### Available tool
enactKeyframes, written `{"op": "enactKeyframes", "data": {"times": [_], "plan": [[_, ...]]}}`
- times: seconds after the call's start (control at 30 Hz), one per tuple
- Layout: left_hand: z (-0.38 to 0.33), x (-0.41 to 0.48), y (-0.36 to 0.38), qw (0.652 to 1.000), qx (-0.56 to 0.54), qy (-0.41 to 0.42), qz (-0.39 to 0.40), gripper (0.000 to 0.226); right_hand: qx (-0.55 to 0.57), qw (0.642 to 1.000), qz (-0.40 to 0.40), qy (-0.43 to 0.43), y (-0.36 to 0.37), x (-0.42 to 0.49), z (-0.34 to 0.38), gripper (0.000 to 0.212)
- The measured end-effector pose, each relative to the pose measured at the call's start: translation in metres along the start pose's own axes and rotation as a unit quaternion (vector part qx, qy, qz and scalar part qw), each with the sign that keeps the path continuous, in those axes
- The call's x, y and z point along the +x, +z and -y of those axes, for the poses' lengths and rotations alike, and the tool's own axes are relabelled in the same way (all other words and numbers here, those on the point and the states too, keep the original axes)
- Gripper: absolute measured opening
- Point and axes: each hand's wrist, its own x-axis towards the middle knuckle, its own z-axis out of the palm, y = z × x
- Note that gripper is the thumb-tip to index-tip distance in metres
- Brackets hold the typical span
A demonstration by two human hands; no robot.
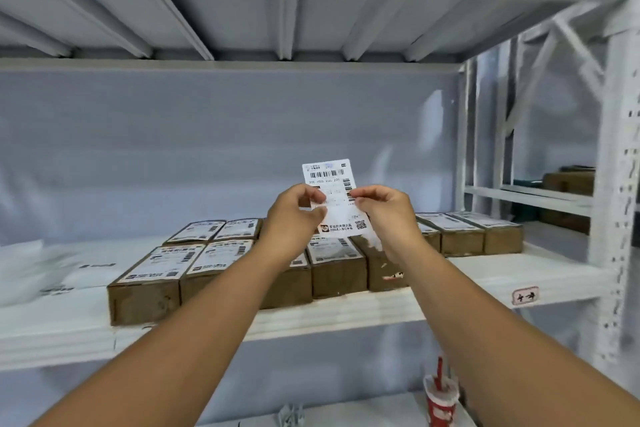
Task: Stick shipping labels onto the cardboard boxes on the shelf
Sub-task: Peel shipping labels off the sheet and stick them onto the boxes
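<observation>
A white shipping label (330, 177) with barcodes stands upright in the air above the shelf. My left hand (294, 218) pinches its left edge and my right hand (384, 211) pinches its right edge. Below them, several brown cardboard boxes (145, 295) lie in rows on the white shelf (346, 312). Most of the boxes carry a white label on top. One box (381, 270), partly hidden under my right wrist, shows a bare brown top.
A loose stack of white sheets (41, 267) lies at the shelf's left end. A red and white paper cup (441, 399) with a straw stands on the lower level. The shelf post (620, 184) rises at the right, with more boxes (568, 184) beyond it.
</observation>
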Motion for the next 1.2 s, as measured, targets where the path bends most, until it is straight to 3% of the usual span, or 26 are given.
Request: {"op": "enactKeyframes", "data": {"times": [0.17,0.23,0.37,0.6,0.87,1.2], "plan": [[0.001,0.015,0.043,0.997,-0.038,-0.028,0.059,0.010,-0.052,0.999,-0.002,0.015,-0.045,0.021,-0.012,0.024],[0.004,0.020,0.054,0.997,0.010,-0.013,0.075,0.006,-0.058,0.998,0.006,0.040,-0.058,0.028,-0.018,0.022],[0.011,0.025,0.066,0.986,0.123,0.016,0.116,0.028,-0.032,0.995,0.008,0.090,-0.069,0.040,-0.030,0.021],[0.030,0.029,0.066,0.974,0.146,-0.022,0.174,0.040,-0.057,0.992,0.002,0.112,-0.072,0.052,-0.043,0.026],[0.045,0.037,0.072,0.972,0.109,-0.048,0.201,0.039,-0.104,0.989,-0.016,0.101,-0.070,0.053,-0.051,0.024],[0.042,0.034,0.071,0.962,0.192,-0.002,0.193,0.035,-0.147,0.982,-0.086,0.087,-0.063,0.053,-0.061,0.013]]}}
